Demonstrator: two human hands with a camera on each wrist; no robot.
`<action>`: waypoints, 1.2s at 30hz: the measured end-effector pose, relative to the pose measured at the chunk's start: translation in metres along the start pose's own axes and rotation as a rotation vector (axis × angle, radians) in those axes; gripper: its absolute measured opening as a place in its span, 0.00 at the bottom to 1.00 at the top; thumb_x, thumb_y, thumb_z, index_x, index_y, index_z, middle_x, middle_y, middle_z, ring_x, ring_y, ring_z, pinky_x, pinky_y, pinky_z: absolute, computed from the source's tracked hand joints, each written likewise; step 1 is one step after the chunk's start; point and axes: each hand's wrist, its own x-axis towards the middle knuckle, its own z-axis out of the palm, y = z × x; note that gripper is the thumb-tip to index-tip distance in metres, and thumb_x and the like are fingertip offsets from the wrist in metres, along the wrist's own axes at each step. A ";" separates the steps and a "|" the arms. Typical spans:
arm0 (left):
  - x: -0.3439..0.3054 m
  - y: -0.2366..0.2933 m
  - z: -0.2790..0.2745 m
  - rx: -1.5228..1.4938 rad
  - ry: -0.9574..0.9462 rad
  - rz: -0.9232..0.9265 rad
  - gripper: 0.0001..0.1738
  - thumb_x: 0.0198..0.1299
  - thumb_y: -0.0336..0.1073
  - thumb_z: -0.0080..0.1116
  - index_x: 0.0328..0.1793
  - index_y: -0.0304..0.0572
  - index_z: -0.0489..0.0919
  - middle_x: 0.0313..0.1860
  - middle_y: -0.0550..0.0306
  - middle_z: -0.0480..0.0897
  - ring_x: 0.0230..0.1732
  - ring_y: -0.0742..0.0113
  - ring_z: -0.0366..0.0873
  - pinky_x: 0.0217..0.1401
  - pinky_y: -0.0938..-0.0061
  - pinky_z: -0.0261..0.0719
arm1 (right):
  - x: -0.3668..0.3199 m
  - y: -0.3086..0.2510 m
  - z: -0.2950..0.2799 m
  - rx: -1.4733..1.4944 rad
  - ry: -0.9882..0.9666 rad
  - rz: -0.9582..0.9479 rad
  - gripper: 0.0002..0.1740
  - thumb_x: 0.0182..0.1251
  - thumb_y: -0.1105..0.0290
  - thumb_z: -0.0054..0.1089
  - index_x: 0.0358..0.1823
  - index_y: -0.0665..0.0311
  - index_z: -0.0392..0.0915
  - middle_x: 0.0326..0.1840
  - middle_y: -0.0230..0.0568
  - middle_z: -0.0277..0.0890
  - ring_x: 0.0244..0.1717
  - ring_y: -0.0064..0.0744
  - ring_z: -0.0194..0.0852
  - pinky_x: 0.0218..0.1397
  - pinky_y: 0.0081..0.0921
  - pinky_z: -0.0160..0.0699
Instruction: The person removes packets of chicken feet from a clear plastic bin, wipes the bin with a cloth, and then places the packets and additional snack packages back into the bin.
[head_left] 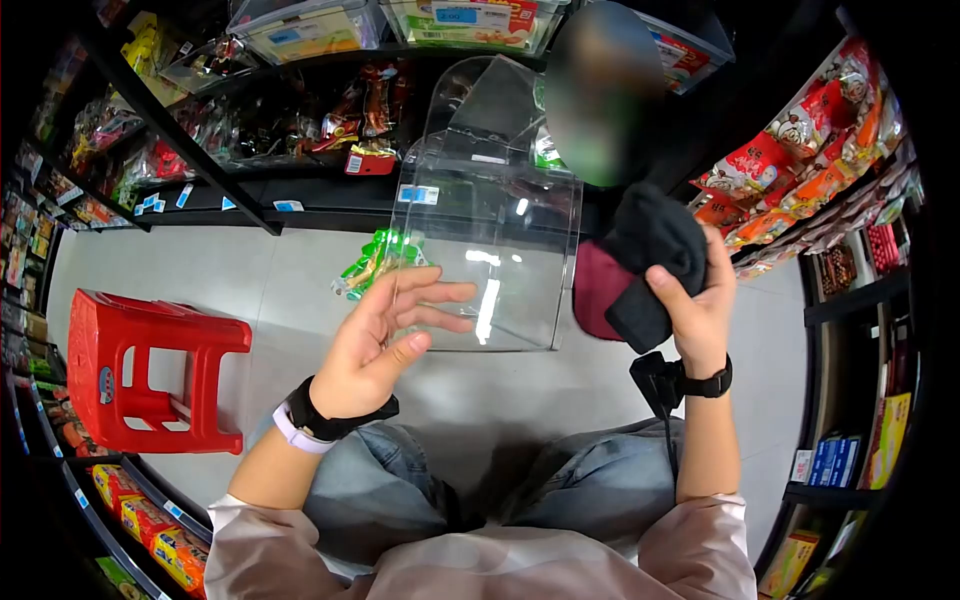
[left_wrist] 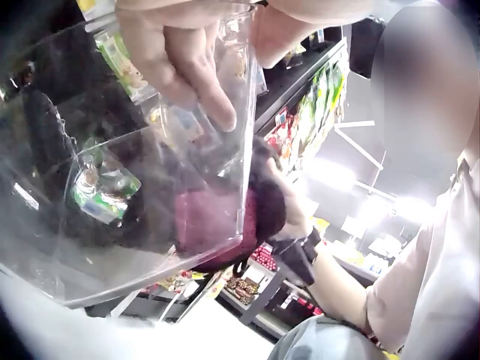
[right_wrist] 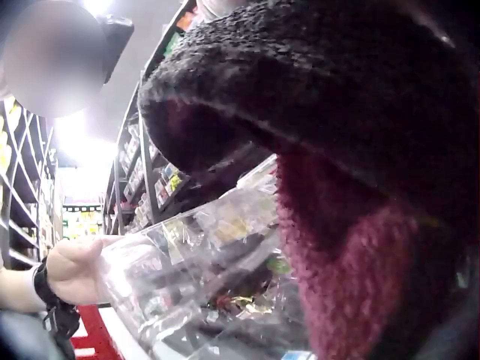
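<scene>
A clear plastic bin with a small blue-and-white label lies in front of the person. My left hand is at its near left side, fingers spread and slightly bent; in the left wrist view the fingers overlap the clear wall. Whether they press on it, I cannot tell. My right hand grips a black and maroon fuzzy cloth, thumb on top, just right of the bin. The cloth fills much of the right wrist view and hides most of that hand.
A red stool stands at the left on the pale floor. Green packets show beside the bin's left wall. Shelves of packaged snacks run across the front, with hanging bags on the right. Plastic boxes sit above.
</scene>
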 end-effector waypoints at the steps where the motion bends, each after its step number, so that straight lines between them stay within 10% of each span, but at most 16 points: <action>1: -0.001 -0.001 0.002 0.021 -0.014 -0.018 0.28 0.60 0.39 0.51 0.63 0.36 0.57 0.57 0.41 0.70 0.51 0.56 0.74 0.58 0.66 0.66 | -0.001 -0.003 0.000 -0.002 0.002 0.002 0.28 0.46 0.75 0.66 0.50 0.70 0.66 0.53 0.45 0.66 0.53 0.30 0.66 0.56 0.26 0.64; 5: -0.003 -0.003 0.008 0.014 -0.099 -0.005 0.26 0.58 0.24 0.45 0.64 0.35 0.56 0.59 0.42 0.69 0.52 0.56 0.74 0.57 0.66 0.66 | -0.004 -0.008 0.022 -0.462 -0.333 -0.359 0.32 0.48 0.71 0.64 0.57 0.66 0.63 0.64 0.54 0.52 0.65 0.52 0.49 0.66 0.41 0.47; 7: -0.004 -0.004 0.013 0.065 -0.128 0.000 0.27 0.61 0.35 0.49 0.63 0.33 0.56 0.57 0.42 0.69 0.50 0.57 0.74 0.58 0.67 0.65 | -0.009 -0.007 0.042 -0.775 -0.397 -0.399 0.32 0.44 0.75 0.63 0.56 0.62 0.65 0.65 0.50 0.53 0.65 0.55 0.47 0.65 0.44 0.48; 13: -0.014 -0.009 0.009 0.015 0.012 -0.075 0.27 0.61 0.28 0.44 0.66 0.28 0.53 0.60 0.44 0.65 0.56 0.61 0.71 0.61 0.68 0.61 | -0.055 -0.022 0.085 -0.686 -0.637 -0.466 0.28 0.47 0.69 0.58 0.55 0.48 0.69 0.67 0.33 0.56 0.66 0.49 0.48 0.53 0.48 0.58; 21: -0.009 0.012 0.017 0.061 -0.204 -0.115 0.28 0.61 0.26 0.43 0.67 0.36 0.52 0.61 0.41 0.67 0.54 0.57 0.73 0.55 0.68 0.70 | 0.018 0.026 0.030 -0.624 -0.034 -0.252 0.23 0.55 0.74 0.55 0.54 0.57 0.69 0.62 0.49 0.58 0.54 0.53 0.57 0.57 0.39 0.60; 30: -0.015 -0.007 0.015 0.337 -0.181 -0.037 0.25 0.59 0.24 0.46 0.62 0.29 0.55 0.51 0.45 0.71 0.52 0.61 0.71 0.53 0.74 0.69 | -0.053 -0.020 0.094 -0.749 -0.426 -0.571 0.22 0.49 0.71 0.51 0.49 0.51 0.73 0.64 0.38 0.59 0.44 0.48 0.60 0.48 0.34 0.65; 36: -0.011 0.003 0.026 0.195 -0.398 -0.167 0.27 0.59 0.26 0.45 0.64 0.30 0.54 0.58 0.38 0.69 0.52 0.55 0.75 0.49 0.70 0.73 | 0.022 0.006 0.040 -0.803 0.025 -0.454 0.20 0.53 0.73 0.54 0.51 0.60 0.71 0.56 0.50 0.64 0.47 0.50 0.61 0.48 0.36 0.62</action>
